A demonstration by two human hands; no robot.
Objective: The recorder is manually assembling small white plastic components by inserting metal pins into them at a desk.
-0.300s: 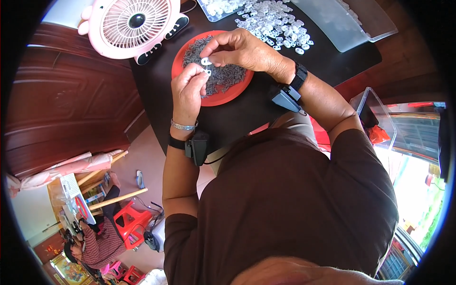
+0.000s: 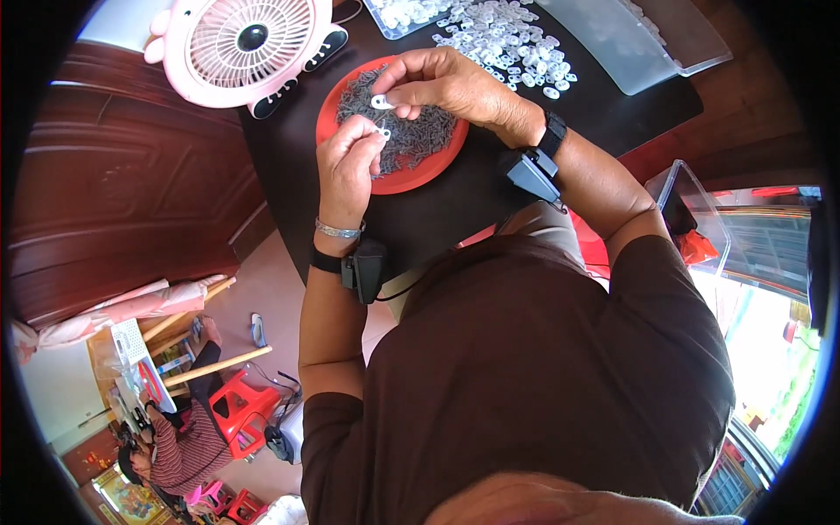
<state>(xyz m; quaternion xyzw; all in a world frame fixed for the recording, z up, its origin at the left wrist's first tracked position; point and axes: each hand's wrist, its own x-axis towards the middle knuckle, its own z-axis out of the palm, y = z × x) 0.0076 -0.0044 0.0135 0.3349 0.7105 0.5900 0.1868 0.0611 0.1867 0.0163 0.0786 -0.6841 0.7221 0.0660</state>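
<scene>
Head view. Compared with the frame a moment earlier, both hands sit in nearly the same place over the red dish (image 2: 398, 179); the two white pieces, which then met between the fingertips, are now slightly apart. This suggests the fitting of one piece to another is between cycles, not finished.

Left hand (image 2: 346, 171): fingers curled together, thumb and forefinger pinching a small white ring (image 2: 383, 133) just above the dish. A metal bracelet (image 2: 339, 230) and a black wrist device (image 2: 363, 267) sit on this forearm.

Right hand (image 2: 455, 83): fingers bent and close together, thumb and forefinger pinching a small white part (image 2: 381, 101) over the far half of the dish. A second black wrist device (image 2: 534, 171) is strapped to this wrist.

Containers:
- The red dish rests on the dark table (image 2: 472, 197) and holds a heap of small dark grey pieces (image 2: 411, 131), probably screws or pins; the type cannot be confirmed.
- A loose pile of white rings (image 2: 503, 39) lies on the table beyond the dish, not in a container.
- A clear tray (image 2: 398, 16) at the top edge holds more white parts.
- A clear lid or tray (image 2: 634, 39) lies to the right; contents cannot be determined.

A pink desk fan (image 2: 249, 44) stands to the left of the dish.
</scene>
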